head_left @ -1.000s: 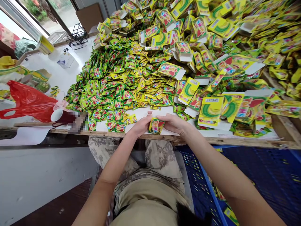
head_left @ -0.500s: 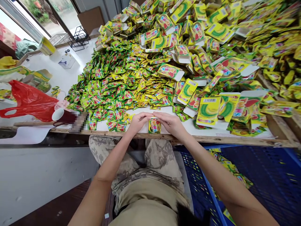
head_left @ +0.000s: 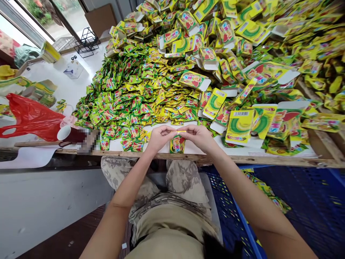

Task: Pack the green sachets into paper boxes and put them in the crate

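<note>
A small yellow and green candy box [head_left: 177,145] stands at the table's front edge, its printed face toward me. My left hand [head_left: 160,138] pinches its top edge from the left, thumb in front and fingers behind. From the right, my right hand [head_left: 198,138] grips the same top edge, thumb tips nearly meeting. The fingers hide most of the box's top. Just beyond lies a heap of small green and yellow sachets [head_left: 126,100]. To the right stand several yellow boxes [head_left: 239,126], some with white flaps raised.
At left lie a red plastic bag [head_left: 32,117] and a dark red mug [head_left: 71,135] on its side. A black wire rack [head_left: 87,42] stands farther back. More boxes [head_left: 226,32] are piled behind. Below right is a blue crate [head_left: 229,208] with packets in it.
My thumbs have come up to the box's top edge, and the fingers, flatter over it before, are now bent into a pinch. The box stays in about the same place.
</note>
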Demonstrator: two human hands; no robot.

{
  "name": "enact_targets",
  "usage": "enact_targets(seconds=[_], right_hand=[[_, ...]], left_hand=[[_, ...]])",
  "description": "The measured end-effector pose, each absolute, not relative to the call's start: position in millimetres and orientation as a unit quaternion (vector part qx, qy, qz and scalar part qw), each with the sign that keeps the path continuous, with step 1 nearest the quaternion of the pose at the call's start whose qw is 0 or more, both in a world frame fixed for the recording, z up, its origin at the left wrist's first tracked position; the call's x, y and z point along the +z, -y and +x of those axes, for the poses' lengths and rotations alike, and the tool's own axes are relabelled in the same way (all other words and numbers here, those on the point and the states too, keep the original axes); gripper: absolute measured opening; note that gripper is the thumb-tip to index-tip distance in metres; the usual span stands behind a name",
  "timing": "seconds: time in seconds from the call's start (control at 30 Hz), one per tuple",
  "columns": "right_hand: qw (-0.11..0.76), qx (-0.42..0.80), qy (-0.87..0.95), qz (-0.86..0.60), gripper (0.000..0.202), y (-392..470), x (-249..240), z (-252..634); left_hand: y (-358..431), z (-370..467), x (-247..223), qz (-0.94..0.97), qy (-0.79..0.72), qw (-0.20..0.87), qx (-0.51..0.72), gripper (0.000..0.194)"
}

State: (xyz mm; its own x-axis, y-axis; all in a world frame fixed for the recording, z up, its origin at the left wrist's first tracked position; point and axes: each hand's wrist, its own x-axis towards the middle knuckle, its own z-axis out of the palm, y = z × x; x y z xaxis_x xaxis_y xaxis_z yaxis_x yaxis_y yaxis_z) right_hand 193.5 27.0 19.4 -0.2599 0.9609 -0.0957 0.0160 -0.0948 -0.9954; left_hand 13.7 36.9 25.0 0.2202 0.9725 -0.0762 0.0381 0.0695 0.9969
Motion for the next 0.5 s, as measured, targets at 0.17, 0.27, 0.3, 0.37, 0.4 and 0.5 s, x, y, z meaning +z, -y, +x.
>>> enact_targets(seconds=[0.17, 0.27, 0.3, 0.37, 0.4, 0.5], right_hand=[[0.408, 0.593, 0.519, -0.461, 0.033, -29.1, 18.2, 194.6], [0.402, 0.582, 0.528, -0.47, 0.031, -30.5, 20.5, 193.4], [0.4, 0.579, 0.531, -0.472, 0.03, -31.4, 21.9, 193.0], [0.391, 0.577, 0.538, -0.474, 0.028, -34.3, 25.0, 192.8], [0.385, 0.577, 0.543, -0.473, 0.028, -36.1, 26.6, 193.0], [0.36, 0.578, 0.565, -0.466, 0.026, -40.8, 30.3, 194.2]], left_hand=[[-40.1, 9.5, 24.3, 0.549, -0.459, 0.574, 0.399, 0.029], [-40.4, 5.4, 24.4, 0.558, -0.452, 0.576, 0.391, 0.029], [-40.3, 4.5, 24.5, 0.559, -0.452, 0.576, 0.389, 0.029], [-40.1, 3.3, 24.9, 0.56, -0.455, 0.575, 0.386, 0.03], [-40.0, 3.1, 25.0, 0.559, -0.458, 0.574, 0.385, 0.03], [-39.7, 3.1, 24.4, 0.554, -0.464, 0.574, 0.385, 0.028]])
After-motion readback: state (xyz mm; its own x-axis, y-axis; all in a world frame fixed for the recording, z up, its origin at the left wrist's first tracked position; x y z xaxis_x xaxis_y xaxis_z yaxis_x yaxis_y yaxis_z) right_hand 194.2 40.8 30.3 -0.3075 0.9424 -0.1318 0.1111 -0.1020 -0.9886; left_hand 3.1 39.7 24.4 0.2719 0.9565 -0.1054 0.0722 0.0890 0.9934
